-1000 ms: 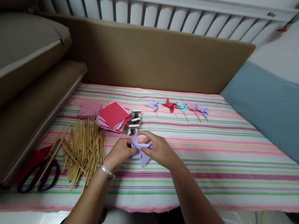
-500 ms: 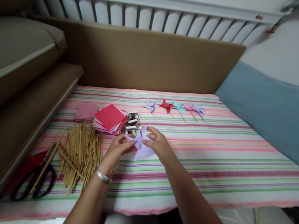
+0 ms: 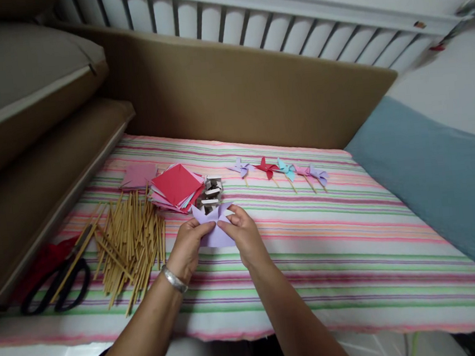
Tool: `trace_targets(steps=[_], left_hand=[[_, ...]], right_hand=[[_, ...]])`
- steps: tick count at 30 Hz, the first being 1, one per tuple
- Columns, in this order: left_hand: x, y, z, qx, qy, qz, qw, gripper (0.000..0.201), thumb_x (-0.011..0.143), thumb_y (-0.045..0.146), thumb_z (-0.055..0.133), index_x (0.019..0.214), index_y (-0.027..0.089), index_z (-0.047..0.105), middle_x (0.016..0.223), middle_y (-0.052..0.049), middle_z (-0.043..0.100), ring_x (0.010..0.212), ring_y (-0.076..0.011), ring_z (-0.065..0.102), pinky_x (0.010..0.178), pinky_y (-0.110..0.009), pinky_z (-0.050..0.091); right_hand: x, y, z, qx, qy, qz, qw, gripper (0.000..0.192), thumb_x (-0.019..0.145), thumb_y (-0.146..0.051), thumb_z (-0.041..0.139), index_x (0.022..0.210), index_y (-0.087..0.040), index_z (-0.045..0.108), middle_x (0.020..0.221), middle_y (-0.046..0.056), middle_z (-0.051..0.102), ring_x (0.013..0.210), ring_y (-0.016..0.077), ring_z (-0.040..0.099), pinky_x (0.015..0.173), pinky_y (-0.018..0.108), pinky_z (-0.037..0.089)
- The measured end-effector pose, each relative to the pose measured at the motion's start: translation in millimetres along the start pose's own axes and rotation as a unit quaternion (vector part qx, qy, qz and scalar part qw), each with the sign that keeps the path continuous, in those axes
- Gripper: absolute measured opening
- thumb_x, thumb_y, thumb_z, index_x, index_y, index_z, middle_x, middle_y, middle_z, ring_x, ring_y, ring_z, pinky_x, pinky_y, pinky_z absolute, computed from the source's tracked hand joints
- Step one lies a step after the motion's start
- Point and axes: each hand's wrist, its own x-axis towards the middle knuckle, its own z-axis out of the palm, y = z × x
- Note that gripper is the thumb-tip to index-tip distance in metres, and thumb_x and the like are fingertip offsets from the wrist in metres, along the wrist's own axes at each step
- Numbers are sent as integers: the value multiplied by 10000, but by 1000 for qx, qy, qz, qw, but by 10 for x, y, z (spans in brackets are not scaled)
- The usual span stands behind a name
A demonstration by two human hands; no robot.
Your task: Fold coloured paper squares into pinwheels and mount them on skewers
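Observation:
Between my hands is a lavender paper pinwheel [image 3: 218, 238], its blades partly folded in toward the middle. My left hand [image 3: 189, 243] pinches its left side, thumb near the centre. My right hand [image 3: 243, 234] grips the right side, its thumb also close to the centre. Just beyond the paper lies a small open box [image 3: 211, 191] with dark contents I cannot make out. A stack of coloured paper squares [image 3: 175, 185], red on top, is left of the box. Nearer to me on the left lies a heap of thin wooden sticks [image 3: 130, 244].
Finished-looking pinwheels on sticks [image 3: 267, 168] lie in a row at the back. Black-handled scissors [image 3: 69, 284] rest at far left beside something red [image 3: 46, 263]. Pink paper squares [image 3: 138, 175] lie behind the sticks. A brown padded panel [image 3: 229, 89] and stacked cushions [image 3: 45, 146] border the striped cloth [image 3: 356, 278].
The lavender paper has turned in my hands, and both thumbs have come closer together at its centre. The view has shifted slightly.

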Motion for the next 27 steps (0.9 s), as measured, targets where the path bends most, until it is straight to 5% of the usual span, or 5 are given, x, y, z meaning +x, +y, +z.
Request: trace_targets(steps=[4, 9, 13, 19, 27], left_hand=[[-13, 162, -65, 6, 38, 2, 999, 209, 494, 187, 778, 668, 101, 700, 581, -37, 696, 517, -132, 597, 540, -231, 443], [-16, 367, -204, -13, 62, 18, 998, 218, 484, 178, 778, 675, 116, 694, 598, -31, 702, 525, -142, 606, 555, -246, 457], [4, 415, -295, -19, 47, 24, 998, 221, 505, 184, 771, 699, 111, 695, 606, -37, 705, 540, -151, 618, 555, -250, 467], [14, 402, -305, -34, 53, 17, 998, 198, 486, 158, 775, 655, 113, 683, 546, -23, 685, 505, -142, 612, 525, -233, 466], [28, 368, -281, -2, 54, 24, 998, 221, 479, 161, 768, 680, 104, 696, 589, -39, 705, 521, -150, 619, 543, -239, 468]], right_hand=[[-19, -22, -76, -160, 13, -116, 980, 361, 734, -256, 614, 1088, -208, 561, 820, 19, 645, 749, 166, 613, 703, 313, 494], [-123, -65, -99, -367, -78, -351, 858, 301, 784, -149, 531, 1055, -251, 612, 1252, 78, 537, 1183, 240, 472, 999, 439, 373], [-147, 2, -60, -448, -125, -392, 794, 363, 766, -76, 482, 1082, -231, 572, 1457, 76, 310, 1341, 263, 280, 1052, 494, 309], [-115, 59, -48, -466, -96, -402, 782, 156, 832, -145, 504, 919, -218, 611, 1453, 86, 324, 1356, 262, 249, 1034, 504, 339], [-95, 8, -77, -458, -101, -411, 782, 107, 834, -194, 550, 886, -232, 635, 1374, 79, 446, 1321, 253, 322, 1044, 484, 329]])
